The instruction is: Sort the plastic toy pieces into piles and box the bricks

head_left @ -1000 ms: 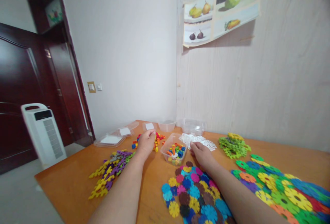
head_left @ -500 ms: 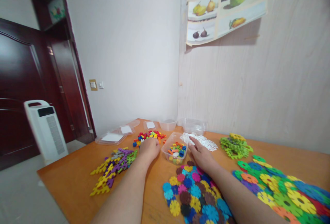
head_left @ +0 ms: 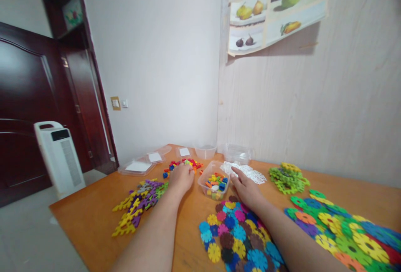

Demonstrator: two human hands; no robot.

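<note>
while half-filled, clear plastic tub point(head_left: 215, 182) sits between left hand point(head_left: 181, 178), curled on small multicolour bricks point(head_left: 183, 165) at ten o'clock, and loosely open right hand point(head_left: 246, 186); many left.

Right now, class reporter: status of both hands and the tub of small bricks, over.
Left hand curled beside loose small bricks, contents hidden. Right hand flat beside clear tub, which is part-filled with bricks. White lattice pieces just beyond right hand.
</note>
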